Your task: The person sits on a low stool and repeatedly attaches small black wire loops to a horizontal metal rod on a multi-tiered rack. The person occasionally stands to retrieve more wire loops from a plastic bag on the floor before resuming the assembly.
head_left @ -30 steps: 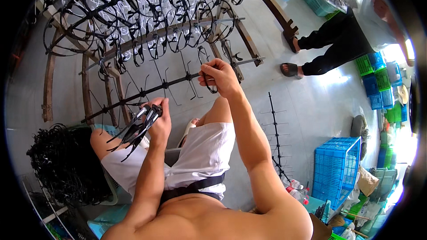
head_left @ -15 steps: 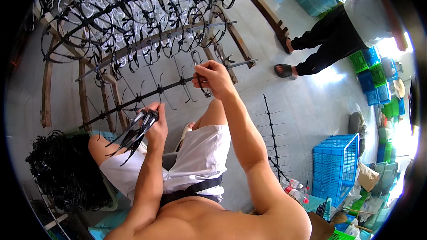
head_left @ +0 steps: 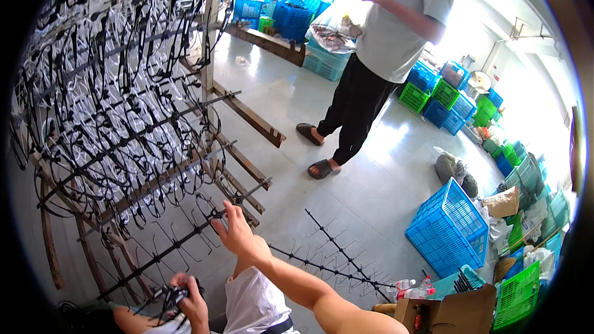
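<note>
While the left hand is wrapped around a bunch of black eyeglass frames, a hooked black bar slants above that grip toward the right hand, whose fingers extend near its end; whether they pinch anything, I cannot tell. The step appears to be hanging frames; the next move probably calls for drawing one from the bunch.

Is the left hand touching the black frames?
Touching: in the head view, the left hand grips the black frames in its fingers.
</note>
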`<state>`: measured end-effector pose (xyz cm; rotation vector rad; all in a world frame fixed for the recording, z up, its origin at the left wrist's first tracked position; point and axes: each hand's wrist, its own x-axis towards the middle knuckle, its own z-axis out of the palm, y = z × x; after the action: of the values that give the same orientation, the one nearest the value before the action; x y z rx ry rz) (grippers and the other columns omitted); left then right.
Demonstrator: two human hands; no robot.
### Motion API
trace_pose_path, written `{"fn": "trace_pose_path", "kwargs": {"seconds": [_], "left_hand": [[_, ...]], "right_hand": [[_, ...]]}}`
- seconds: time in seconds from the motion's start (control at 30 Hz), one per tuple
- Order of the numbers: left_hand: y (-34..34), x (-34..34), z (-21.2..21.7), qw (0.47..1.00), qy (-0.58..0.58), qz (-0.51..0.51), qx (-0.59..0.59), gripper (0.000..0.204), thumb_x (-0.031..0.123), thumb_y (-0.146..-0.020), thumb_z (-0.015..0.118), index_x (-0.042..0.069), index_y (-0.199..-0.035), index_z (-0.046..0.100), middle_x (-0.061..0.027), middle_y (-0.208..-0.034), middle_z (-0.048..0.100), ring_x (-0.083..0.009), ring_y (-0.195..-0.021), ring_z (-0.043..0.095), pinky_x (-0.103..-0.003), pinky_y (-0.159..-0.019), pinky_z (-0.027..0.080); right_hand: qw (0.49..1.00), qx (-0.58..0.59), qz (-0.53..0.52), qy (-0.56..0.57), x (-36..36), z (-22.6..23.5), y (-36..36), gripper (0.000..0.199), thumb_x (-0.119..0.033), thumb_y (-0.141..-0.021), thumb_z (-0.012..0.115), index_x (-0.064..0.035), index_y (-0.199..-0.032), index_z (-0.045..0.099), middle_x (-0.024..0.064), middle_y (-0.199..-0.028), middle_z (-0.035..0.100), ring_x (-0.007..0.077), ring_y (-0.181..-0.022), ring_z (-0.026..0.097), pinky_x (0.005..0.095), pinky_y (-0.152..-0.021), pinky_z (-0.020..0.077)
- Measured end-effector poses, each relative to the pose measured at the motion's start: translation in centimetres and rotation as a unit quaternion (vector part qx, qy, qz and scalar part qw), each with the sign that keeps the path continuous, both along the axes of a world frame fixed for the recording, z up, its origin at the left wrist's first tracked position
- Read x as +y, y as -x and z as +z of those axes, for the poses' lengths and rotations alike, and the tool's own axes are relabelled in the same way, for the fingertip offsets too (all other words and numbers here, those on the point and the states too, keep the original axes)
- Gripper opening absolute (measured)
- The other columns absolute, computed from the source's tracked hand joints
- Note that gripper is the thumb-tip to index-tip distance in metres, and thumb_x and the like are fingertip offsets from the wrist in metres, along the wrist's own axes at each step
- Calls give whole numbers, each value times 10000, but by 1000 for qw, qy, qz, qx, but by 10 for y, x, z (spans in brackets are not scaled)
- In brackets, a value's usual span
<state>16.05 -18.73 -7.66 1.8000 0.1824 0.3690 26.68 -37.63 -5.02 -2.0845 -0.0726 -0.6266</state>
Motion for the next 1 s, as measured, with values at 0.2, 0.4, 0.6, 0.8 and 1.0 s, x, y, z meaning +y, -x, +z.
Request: {"fn": "trace_pose_path", "kwargs": {"seconds": [0.2,0.4,0.6,0.8,1.0], "left_hand": [[34,3,55,876,465,-22,125,364,436,-934,449,82,-958,531,-30,-882,565,-162,-849,541,-308,-763,448],[36,16,64,869,419,-157,212,357,371,-925,501,48,-1056,579,-53,-970,596,-162,-882,553,-272,-757,455],[40,24,39,779,486,-376,122,496,346,-867,604,11,-1212,481,-93,-1135,550,-198,-1038,522,-319,-882,420],[48,10,55,847,341,-386,130,377,275,-854,603,32,-1128,514,-92,-1077,564,-221,-1034,530,-337,-885,424],[51,2,56,826,357,-405,161,347,252,-852,595,33,-1109,517,-94,-1062,565,-223,-1025,533,-344,-883,425]], "right_hand": [[886,52,457,-57,52,33,103,366,-200,-853,604,-1,-1147,518,166,-1080,531,327,-1033,517,386,-863,441],[932,13,359,-58,69,52,128,259,-237,-859,617,-6,-975,611,174,-994,602,321,-892,586,365,-799,480],[921,109,363,-87,39,40,131,378,-285,-900,549,-34,-1179,515,146,-1073,576,297,-1013,566,370,-859,457],[956,70,286,14,36,42,142,342,-329,-858,583,-48,-1049,539,82,-969,603,278,-940,535,374,-774,467],[967,52,247,31,35,36,155,390,-325,-839,602,-42,-1094,516,71,-952,600,269,-942,519,375,-776,464]]}}
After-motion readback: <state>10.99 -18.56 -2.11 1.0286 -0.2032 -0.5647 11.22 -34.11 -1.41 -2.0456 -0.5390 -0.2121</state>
